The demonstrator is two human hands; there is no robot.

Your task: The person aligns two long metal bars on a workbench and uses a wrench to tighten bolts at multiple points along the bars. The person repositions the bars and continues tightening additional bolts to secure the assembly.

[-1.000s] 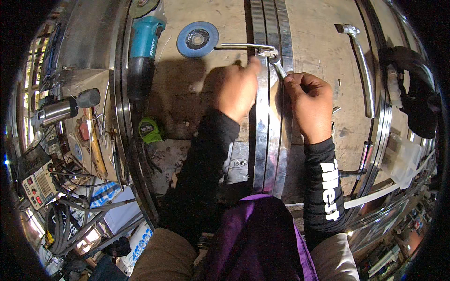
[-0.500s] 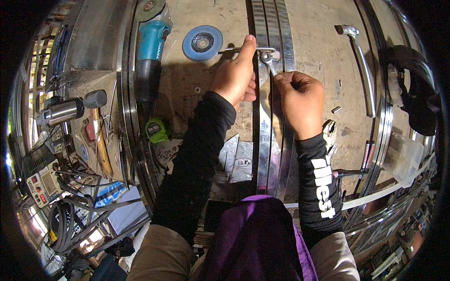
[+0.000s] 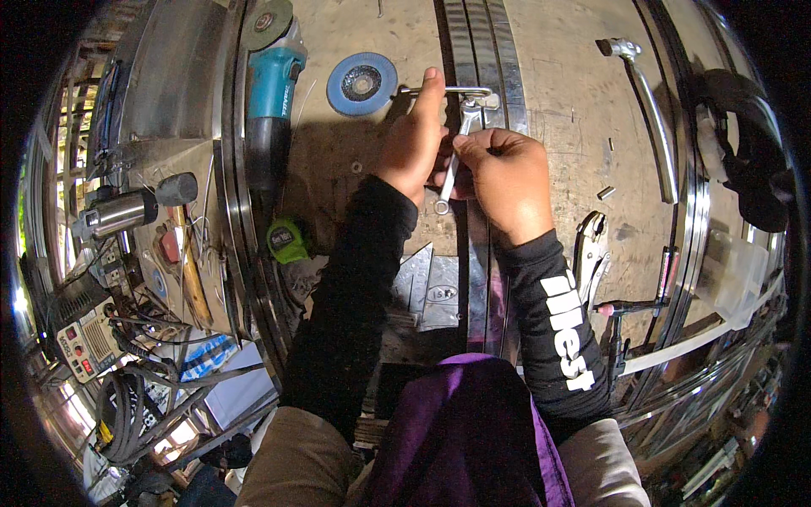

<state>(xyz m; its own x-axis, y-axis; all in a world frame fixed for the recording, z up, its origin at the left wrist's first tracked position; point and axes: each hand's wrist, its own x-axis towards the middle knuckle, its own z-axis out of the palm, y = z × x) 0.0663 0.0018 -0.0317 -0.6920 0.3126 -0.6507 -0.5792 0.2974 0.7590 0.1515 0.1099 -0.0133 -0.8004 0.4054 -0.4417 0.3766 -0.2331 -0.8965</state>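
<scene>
My right hand (image 3: pixel 514 173) is closed around the shank of a silver combination wrench (image 3: pixel 448 184). The wrench's open jaw meets a small metal fitting (image 3: pixel 471 103) on the flat metal bars; its ring end points toward me. Across the fitting lies a thin L-shaped metal rod (image 3: pixel 460 89), bent at its right end. My left hand (image 3: pixel 407 152) is at this rod, its straight thumb crossing over it and its other fingers mostly hidden beneath. To the left of the thumb, a blue flap disc (image 3: pixel 361 83) rests on the bench.
A teal angle grinder (image 3: pixel 274 89) and a green tape measure (image 3: pixel 287 241) lie to the left. On the right are a hammer (image 3: pixel 649 118), locking pliers (image 3: pixel 591 249) and a clear plastic box (image 3: pixel 731 279). Long metal bars (image 3: pixel 494 296) run down the bench's middle.
The wrench has swung, its ring end coming into sight between my hands. My right hand has moved left with it, and my left hand has shifted slightly left.
</scene>
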